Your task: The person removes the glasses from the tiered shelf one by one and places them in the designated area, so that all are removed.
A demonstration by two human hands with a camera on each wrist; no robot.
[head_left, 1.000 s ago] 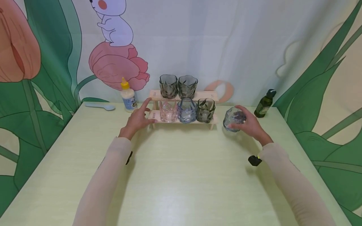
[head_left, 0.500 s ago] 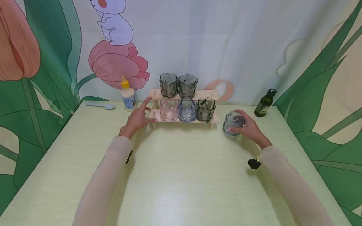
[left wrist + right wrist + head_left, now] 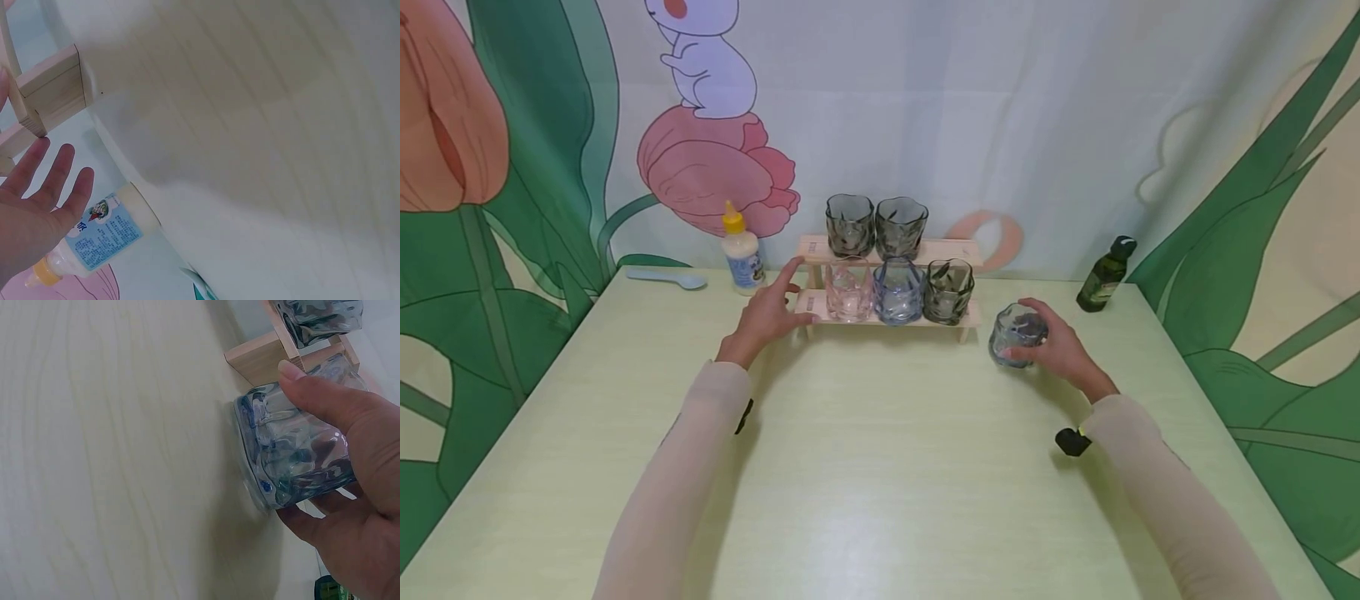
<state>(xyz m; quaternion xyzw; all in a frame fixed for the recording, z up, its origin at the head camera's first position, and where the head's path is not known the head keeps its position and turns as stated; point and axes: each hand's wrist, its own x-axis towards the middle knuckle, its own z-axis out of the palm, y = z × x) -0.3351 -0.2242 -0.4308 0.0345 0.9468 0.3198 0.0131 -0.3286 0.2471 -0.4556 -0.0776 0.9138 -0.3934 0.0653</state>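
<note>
My right hand (image 3: 1063, 348) grips a clear, bluish faceted glass (image 3: 1011, 333) around its side, to the right of a two-tier wooden rack (image 3: 955, 252). In the right wrist view the thumb lies along one side of the glass (image 3: 294, 444) and fingers curl under the other, its base close over the tabletop. My left hand (image 3: 763, 317) touches the rack's left end, thumb and fingers spread. One fingertip meets a shelf end (image 3: 31, 119) in the left wrist view. On the lower tier stand a pink glass (image 3: 848, 292), a blue glass (image 3: 898, 293) and a grey glass (image 3: 949, 293).
Two grey glasses, one (image 3: 850, 225) beside the other (image 3: 901, 227), stand on the upper tier. A yellow-capped bottle (image 3: 745, 260) and a pale blue spoon (image 3: 670, 277) are at the back left. A dark green bottle (image 3: 1103, 277) stands at the back right, before a printed curtain (image 3: 1075, 125).
My right hand has brought the clear glass slightly nearer and lower, and the glass has gone from tilted to more upright. The left hand stays at the rack's end.
</note>
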